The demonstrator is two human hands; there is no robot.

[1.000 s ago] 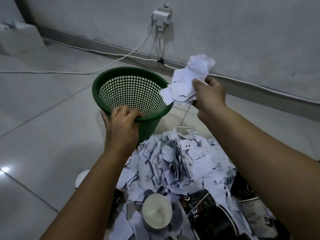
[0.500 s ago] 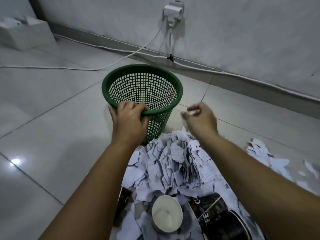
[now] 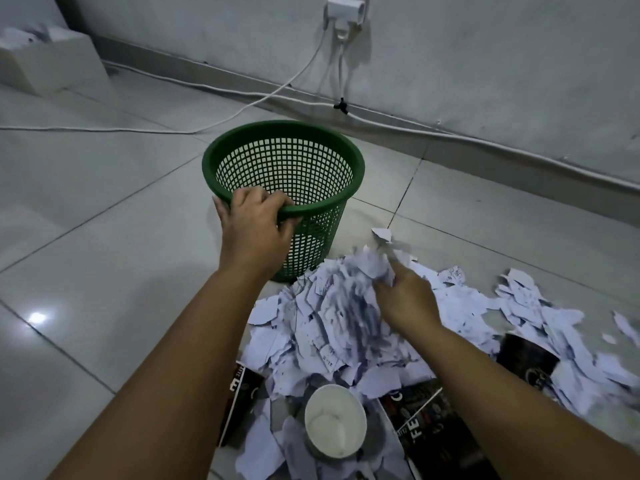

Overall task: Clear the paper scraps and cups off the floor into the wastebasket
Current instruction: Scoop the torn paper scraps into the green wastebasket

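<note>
A green mesh wastebasket [image 3: 346, 147] stands upright on the tiled floor. My left hand [image 3: 254, 220] grips its near rim. Just in front of it lies a heap of torn white paper scraps [image 3: 329, 323]. My right hand [image 3: 405, 299] is dug into the top of the heap, blurred, its fingers curled round a bunch of scraps. A white paper cup [image 3: 334, 420] lies in the scraps near me, mouth up. Dark printed cups lie half buried at the right [image 3: 526, 362] and at the bottom [image 3: 433, 431]. The basket looks empty inside.
The wall runs close behind the basket, with a plug adapter [image 3: 344, 10] and white cables [image 3: 242, 112] trailing along the floor. A white box [image 3: 45, 60] sits at the far left. Bare tiles spread to the left of the basket.
My right hand held a bunch of scraps beside the basket's rim, then came back down without it and now digs into the heap. My left hand kept its grip on the rim.
</note>
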